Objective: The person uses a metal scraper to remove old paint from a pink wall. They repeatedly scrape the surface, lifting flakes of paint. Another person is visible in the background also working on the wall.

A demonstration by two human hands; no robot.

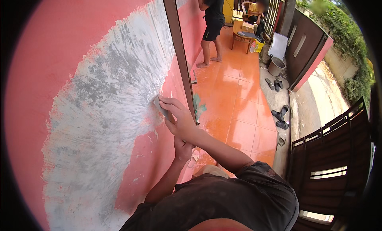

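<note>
My right hand (pixel 176 113) is closed around a flat grey piece, perhaps folded sandpaper or a sanding block (pixel 162 108), and presses it to the wall. The painted wall (pixel 53 46) is pink, with a broad, rough-edged whitish-grey patch (pixel 110 79) where the grey piece touches near its right border. Just below, my left hand (pixel 183 149) is curled beside my right wrist, close to the wall. Whether it holds anything cannot be told, since its fingers are partly hidden.
A brown post (pixel 180 49) stands right of the patch. Beyond it, a person (pixel 214 17) stands at the wall; another person (pixel 257 11) sits by a wooden table (pixel 238 26). Several sandals (pixel 280 114) and a bucket (pixel 276 66) lie beside the orange tiled floor (pixel 238 108).
</note>
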